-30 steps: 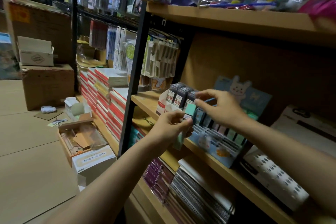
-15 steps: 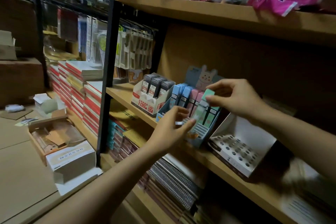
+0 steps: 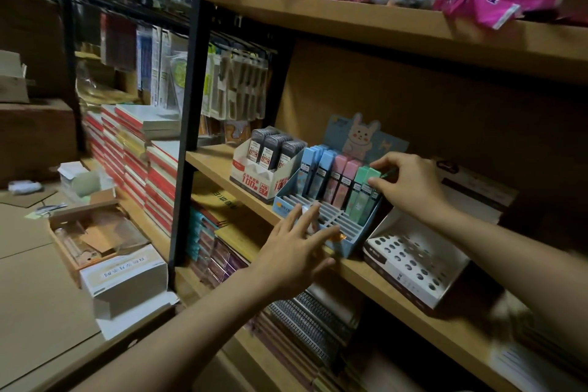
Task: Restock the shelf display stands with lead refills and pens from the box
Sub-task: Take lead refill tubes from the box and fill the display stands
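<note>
A blue display stand (image 3: 345,240) with a bunny header card sits on the middle shelf. Its back row holds blue, pink and green lead refill cases. My right hand (image 3: 410,186) pinches the top of the rightmost green refill case (image 3: 362,192), which stands in its slot. With fingers spread, my left hand (image 3: 296,253) touches the stand's front edge and holds nothing. A white stand (image 3: 254,177) with dark grey refill cases is just left of the blue one. An empty white pen stand (image 3: 410,267) with round holes is to the right.
An open cardboard box (image 3: 92,232) and a white carton (image 3: 124,277) lie on the cardboard-covered floor at lower left. Stacks of notebooks (image 3: 149,169) fill the left bay. Spiral pads (image 3: 305,321) sit on the lower shelf. Packaged goods line the top shelf (image 3: 350,22).
My right hand lowered the green refill case into the back row of the blue stand. My left hand uncurled and spread against the stand's front.
</note>
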### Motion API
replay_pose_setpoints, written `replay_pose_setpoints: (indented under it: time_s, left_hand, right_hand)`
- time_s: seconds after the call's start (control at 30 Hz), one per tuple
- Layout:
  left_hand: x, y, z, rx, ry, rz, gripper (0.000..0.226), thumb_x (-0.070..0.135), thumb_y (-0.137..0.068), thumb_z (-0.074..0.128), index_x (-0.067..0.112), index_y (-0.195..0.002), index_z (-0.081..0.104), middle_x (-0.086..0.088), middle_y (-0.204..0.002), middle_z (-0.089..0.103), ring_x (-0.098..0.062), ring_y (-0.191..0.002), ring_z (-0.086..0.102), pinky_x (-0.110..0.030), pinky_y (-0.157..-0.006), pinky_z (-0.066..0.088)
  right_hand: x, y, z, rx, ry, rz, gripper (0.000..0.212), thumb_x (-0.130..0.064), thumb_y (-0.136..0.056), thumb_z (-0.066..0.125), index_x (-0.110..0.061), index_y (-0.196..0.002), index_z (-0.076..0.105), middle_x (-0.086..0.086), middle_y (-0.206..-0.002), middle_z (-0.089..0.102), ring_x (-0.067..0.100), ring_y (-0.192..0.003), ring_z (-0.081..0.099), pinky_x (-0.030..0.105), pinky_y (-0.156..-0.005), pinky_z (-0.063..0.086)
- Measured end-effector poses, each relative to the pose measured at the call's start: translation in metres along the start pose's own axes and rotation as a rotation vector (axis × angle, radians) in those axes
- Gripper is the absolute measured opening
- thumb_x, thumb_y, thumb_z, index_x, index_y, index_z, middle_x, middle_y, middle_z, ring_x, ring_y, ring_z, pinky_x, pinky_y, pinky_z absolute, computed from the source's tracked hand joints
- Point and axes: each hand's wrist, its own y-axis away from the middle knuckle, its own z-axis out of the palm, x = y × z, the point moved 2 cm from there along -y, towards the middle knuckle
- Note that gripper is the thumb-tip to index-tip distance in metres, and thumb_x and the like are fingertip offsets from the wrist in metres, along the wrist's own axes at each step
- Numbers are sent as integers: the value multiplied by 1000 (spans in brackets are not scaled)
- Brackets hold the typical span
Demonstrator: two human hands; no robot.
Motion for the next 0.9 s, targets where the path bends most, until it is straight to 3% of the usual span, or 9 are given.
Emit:
replay_pose_setpoints:
  time_s: [0.2, 0.3, 0.37, 0.5, 0.6, 0.67, 0.7, 0.8, 0.9]
  left_hand:
    - [3, -2, 4, -18, 39, -11, 61, 58, -96, 35, 50, -148, 6, 6, -157, -28, -21, -141, -29, -41, -107, -12]
    - [2, -2, 4, -36, 34, 9, 63, 57, -96, 36, 50, -149, 4, 6, -156, -31, -22, -139, -32, -43, -110, -12]
    - [0, -1, 3, -47, 33, 17, 64, 57, -96, 36, 49, -150, 2, 7, -154, -34, -23, -139, -33, -44, -113, -11]
    - [2, 2, -1, -58, 81, 35, 66, 52, -96, 42, 50, -149, 3, 8, -154, -33, -23, -141, -30, -44, -114, -8]
    - [-2, 15, -9, 53, 171, 99, 63, 37, -94, 53, 44, -148, 22, 10, -162, -10, -16, -148, -8, -38, -119, 7]
    - [-10, 32, -12, 185, 250, 106, 50, 27, -92, 58, 32, -140, 44, 5, -157, 26, -9, -142, 26, -30, -115, 31]
    - [-16, 43, -11, 204, 289, 77, 40, 26, -92, 59, 29, -131, 52, 7, -144, 43, -3, -130, 40, -26, -107, 41]
    - [-31, 89, 3, 60, 392, -69, 18, 24, -93, 60, 24, -111, 64, 15, -104, 62, 5, -94, 58, -22, -82, 52]
    - [-38, 149, 34, -162, 405, -260, 19, 22, -92, 63, 20, -110, 67, 10, -95, 68, 2, -87, 64, -18, -76, 51]
  right_hand:
    - [-5, 2, 15, 37, 22, -28, 20, -15, -79, 79, -12, -99, 74, 3, -97, 70, 9, -83, 57, 8, -65, 36]
    - [-7, 1, 19, 29, 68, -25, 25, -18, -78, 80, -9, -101, 74, 7, -99, 70, 16, -85, 61, 27, -75, 53]
    - [-9, 0, 18, 21, 102, -7, 28, -20, -79, 80, -8, -104, 74, 8, -101, 70, 18, -86, 63, 34, -79, 56]
    - [-15, 7, 16, -38, 112, 2, 49, -22, -83, 75, -10, -129, 61, 4, -112, 57, 16, -95, 56, 33, -88, 53]
    - [-27, 30, 14, 37, 10, -39, 53, -21, -89, 69, -16, -138, 50, -5, -112, 48, 3, -82, 56, 21, -78, 51]
    - [-43, 58, 19, 107, -143, -101, 38, -21, -90, 66, -22, -127, 57, -10, -109, 49, -6, -77, 55, 9, -70, 48]
    - [-52, 75, 27, 108, -223, -137, 28, -23, -90, 65, -24, -118, 60, -11, -107, 52, -10, -80, 54, 6, -69, 47]
    - [-78, 138, 72, -127, -433, -207, 11, -31, -91, 61, -30, -102, 59, -16, -100, 55, -3, -85, 59, 13, -69, 52]
    - [-95, 202, 130, -475, -453, -175, 12, -32, -88, 63, -28, -100, 64, -14, -96, 56, 2, -83, 57, 20, -70, 52]
